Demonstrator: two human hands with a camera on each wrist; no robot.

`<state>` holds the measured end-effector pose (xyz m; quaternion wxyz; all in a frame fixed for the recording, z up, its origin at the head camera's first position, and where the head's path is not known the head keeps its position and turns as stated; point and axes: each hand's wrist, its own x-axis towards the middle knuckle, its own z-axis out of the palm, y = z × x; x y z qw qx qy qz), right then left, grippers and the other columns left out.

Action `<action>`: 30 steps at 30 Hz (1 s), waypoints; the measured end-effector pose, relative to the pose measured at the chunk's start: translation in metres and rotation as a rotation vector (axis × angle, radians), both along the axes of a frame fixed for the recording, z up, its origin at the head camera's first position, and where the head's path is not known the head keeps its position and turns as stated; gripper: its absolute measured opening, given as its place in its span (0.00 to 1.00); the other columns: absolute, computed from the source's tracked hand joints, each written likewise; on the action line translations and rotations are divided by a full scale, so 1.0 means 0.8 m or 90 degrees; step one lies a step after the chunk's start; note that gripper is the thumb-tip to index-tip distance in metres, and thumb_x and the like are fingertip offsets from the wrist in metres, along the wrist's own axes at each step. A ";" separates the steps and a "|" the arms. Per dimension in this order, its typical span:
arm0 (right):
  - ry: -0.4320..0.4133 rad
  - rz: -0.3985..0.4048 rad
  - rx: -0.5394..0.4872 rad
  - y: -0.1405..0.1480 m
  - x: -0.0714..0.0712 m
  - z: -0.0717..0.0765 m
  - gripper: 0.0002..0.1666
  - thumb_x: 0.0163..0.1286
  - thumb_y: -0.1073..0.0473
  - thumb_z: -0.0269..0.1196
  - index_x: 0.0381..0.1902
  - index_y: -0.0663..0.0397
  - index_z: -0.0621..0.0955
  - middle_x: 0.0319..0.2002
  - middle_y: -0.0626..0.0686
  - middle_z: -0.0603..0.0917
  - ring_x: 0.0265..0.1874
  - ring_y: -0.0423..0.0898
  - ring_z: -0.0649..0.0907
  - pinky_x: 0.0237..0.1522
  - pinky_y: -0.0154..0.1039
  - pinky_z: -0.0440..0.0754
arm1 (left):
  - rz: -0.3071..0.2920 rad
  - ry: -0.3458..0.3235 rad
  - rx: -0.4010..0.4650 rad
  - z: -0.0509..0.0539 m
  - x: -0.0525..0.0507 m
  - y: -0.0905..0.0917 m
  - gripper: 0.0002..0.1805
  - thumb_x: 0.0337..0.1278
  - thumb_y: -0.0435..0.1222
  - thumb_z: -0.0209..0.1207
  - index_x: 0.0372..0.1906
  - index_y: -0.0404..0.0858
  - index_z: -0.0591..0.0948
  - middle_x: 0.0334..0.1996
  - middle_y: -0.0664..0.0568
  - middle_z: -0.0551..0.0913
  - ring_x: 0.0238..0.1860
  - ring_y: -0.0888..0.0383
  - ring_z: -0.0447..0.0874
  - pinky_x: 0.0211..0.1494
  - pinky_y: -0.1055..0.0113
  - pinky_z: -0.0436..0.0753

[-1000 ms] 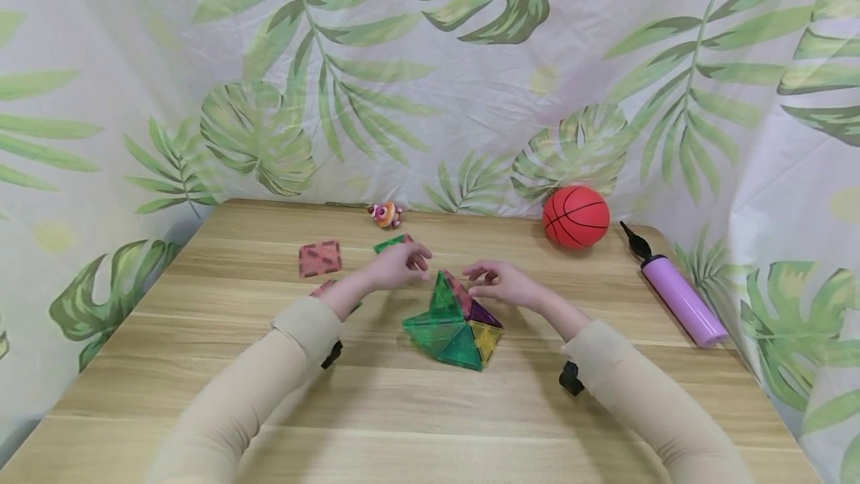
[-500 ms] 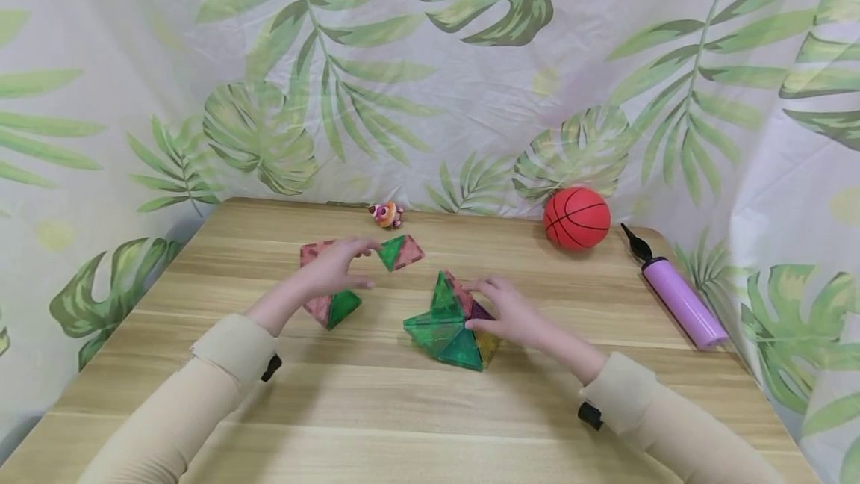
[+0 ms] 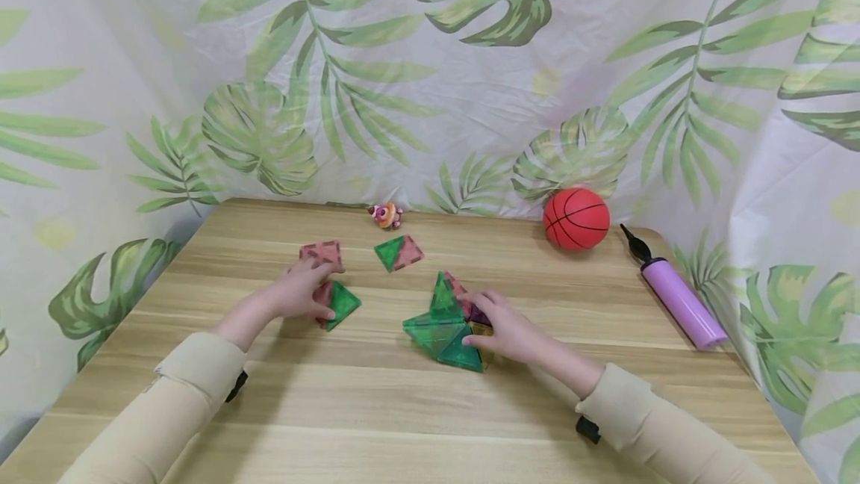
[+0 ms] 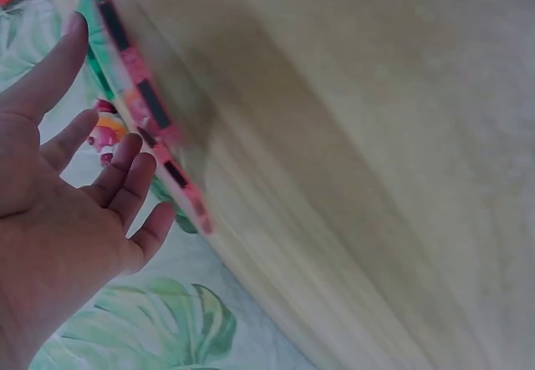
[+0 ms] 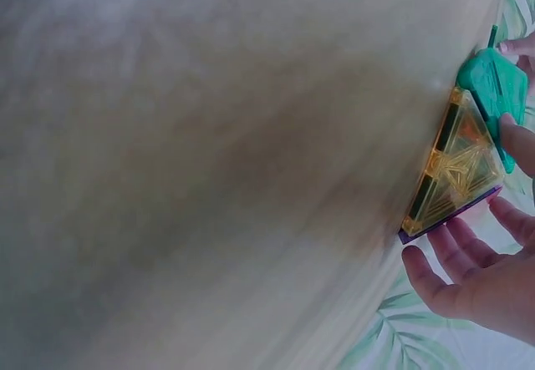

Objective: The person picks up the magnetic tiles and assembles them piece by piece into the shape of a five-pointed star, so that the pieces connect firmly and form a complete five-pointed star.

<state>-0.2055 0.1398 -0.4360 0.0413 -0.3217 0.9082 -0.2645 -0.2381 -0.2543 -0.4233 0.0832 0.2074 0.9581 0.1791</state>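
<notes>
The left hand (image 3: pixel 301 291) hovers over or touches a flat red and green tile pair (image 3: pixel 345 303), its thumb near the seam; exact contact is unclear. In the left wrist view, the left hand (image 4: pixel 71 195) has spread, lightly bent fingers beside red-edged tiles (image 4: pixel 153 107). The right hand (image 3: pixel 507 326) spans the right side of a raised tile shape (image 3: pixel 437 327) of green, teal, red, purple and yellow triangles, partly covering it. In the right wrist view, the right hand (image 5: pixel 493 261) has its thumb on a green part and its fingertips by the purple edge below the yellow tile (image 5: pixel 456 169).
Behind the left hand lies a red square tile (image 3: pixel 325 251); a green and red pair (image 3: pixel 399 252) lies farther right. A small toy figure (image 3: pixel 386 215) and red ball (image 3: pixel 576 219) stand at the back. A purple pump (image 3: pixel 681 301) lies at the right.
The left hand has moved left and toward the person, from beside the raised shape to the red and green pair. The right hand has come down onto the shape's right side.
</notes>
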 end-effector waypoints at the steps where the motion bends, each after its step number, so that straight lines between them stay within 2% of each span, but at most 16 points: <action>1: 0.003 0.002 0.001 0.000 0.000 0.000 0.39 0.57 0.47 0.69 0.64 0.49 0.70 0.54 0.55 0.73 0.55 0.52 0.74 0.56 0.52 0.74 | 0.003 -0.008 -0.001 -0.003 0.001 -0.002 0.42 0.43 0.48 0.71 0.65 0.38 0.68 0.63 0.30 0.63 0.65 0.31 0.55 0.56 0.27 0.56; 7: 0.003 0.021 -0.006 0.003 0.000 0.000 0.38 0.57 0.47 0.69 0.65 0.47 0.70 0.52 0.54 0.74 0.53 0.51 0.75 0.55 0.53 0.74 | 0.019 -0.042 0.003 -0.011 0.002 -0.010 0.42 0.43 0.51 0.70 0.63 0.36 0.70 0.61 0.30 0.64 0.63 0.30 0.57 0.56 0.27 0.57; 15: -0.019 0.061 0.018 0.013 -0.007 0.001 0.40 0.59 0.50 0.68 0.68 0.41 0.67 0.60 0.56 0.72 0.60 0.55 0.72 0.59 0.55 0.71 | 0.038 -0.049 -0.012 -0.011 -0.002 -0.008 0.45 0.40 0.52 0.71 0.63 0.32 0.69 0.60 0.32 0.68 0.62 0.32 0.60 0.55 0.30 0.60; 24: -0.041 0.098 0.010 0.024 -0.017 0.005 0.37 0.60 0.52 0.67 0.66 0.53 0.70 0.62 0.56 0.73 0.62 0.55 0.71 0.62 0.54 0.68 | 0.031 -0.050 0.002 -0.008 -0.010 -0.006 0.44 0.38 0.51 0.73 0.60 0.32 0.71 0.57 0.34 0.70 0.61 0.36 0.63 0.55 0.29 0.60; 30: -0.050 0.136 0.021 0.032 -0.026 0.007 0.34 0.62 0.55 0.66 0.65 0.52 0.71 0.62 0.56 0.73 0.62 0.55 0.70 0.62 0.54 0.67 | 0.034 -0.061 0.009 -0.009 -0.013 -0.005 0.43 0.37 0.50 0.73 0.59 0.33 0.72 0.53 0.38 0.73 0.59 0.38 0.66 0.55 0.31 0.61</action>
